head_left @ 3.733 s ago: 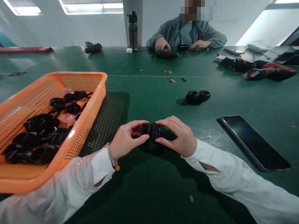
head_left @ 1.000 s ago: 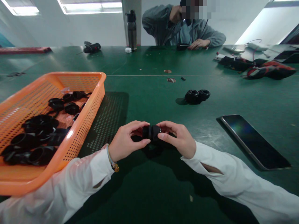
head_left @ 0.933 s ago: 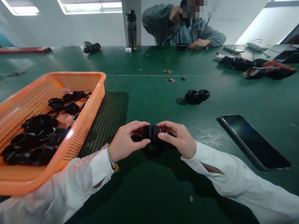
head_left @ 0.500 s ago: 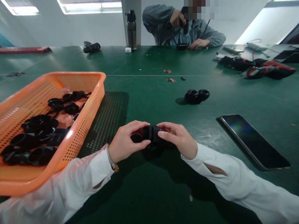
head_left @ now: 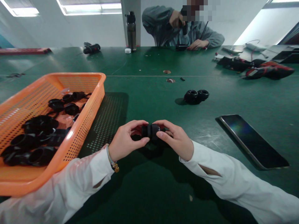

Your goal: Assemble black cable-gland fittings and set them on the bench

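Note:
Between my hands, above the green table, is a short black cylindrical part (head_left: pixel 150 132) with a ridge round its middle. My left hand (head_left: pixel 126 137) is closed on its left end, thumb below and fingers above. On its right end my right hand (head_left: pixel 175 137) grips with thumb and fingertips; some of those fingers are hidden behind. Farther back on the table stands a pair of joined black round parts (head_left: pixel 196 96) with open tops.
An orange perforated basket (head_left: pixel 102 84) with several black parts stands at left. A phone (head_left: pixel 253 140) lies at right. Farther back are a bottle (head_left: pixel 131 32), a black device (head_left: pixel 91 48), a red-black bundle (head_left: pixel 268 70) and a co-worker's hand (head_left: pixel 198 44).
My right hand has shifted slightly left and its fingers have moved on the black cylindrical part. My left hand has hardly moved.

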Motion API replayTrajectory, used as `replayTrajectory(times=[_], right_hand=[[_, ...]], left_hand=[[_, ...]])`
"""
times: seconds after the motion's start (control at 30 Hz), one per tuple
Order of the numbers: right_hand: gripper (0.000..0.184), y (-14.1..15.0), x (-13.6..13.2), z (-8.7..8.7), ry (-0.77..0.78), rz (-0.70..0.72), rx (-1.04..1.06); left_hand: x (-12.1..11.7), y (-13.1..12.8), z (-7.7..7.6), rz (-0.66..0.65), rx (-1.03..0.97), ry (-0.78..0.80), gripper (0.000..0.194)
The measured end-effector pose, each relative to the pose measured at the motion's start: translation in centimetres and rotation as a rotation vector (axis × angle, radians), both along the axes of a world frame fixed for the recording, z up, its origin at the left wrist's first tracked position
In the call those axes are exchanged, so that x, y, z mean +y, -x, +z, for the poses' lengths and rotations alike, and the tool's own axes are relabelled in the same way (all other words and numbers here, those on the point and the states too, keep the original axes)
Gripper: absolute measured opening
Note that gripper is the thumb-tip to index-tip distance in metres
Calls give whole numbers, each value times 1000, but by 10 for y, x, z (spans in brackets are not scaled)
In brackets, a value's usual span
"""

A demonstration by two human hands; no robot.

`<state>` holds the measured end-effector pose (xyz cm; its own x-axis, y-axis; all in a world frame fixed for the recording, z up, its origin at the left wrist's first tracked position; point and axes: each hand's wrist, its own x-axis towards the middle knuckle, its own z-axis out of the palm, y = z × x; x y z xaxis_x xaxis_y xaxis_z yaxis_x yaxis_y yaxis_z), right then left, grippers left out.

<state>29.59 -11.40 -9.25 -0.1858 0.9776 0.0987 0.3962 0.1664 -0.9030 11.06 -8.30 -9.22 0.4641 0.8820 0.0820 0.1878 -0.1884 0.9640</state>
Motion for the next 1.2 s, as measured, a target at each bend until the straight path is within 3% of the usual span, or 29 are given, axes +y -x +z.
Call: replayTrajectory(times=[0.13,0.23,0.5,1.2], right_hand=[[44,-2,-1,-4,-232,12,-199],[39,-4,-1,-6,-363,18,-294],[31,-6,-1,-6,-508,10,-355],[35,-4,-4,-6,-593,88,-460]], left_hand=[[1,0,-1,14,-19,72,42],[2,-1,-1,4,-27,104,43],[2,-1,1,-12,-59,181,48],[1,1,3,-66,25,41,36]])
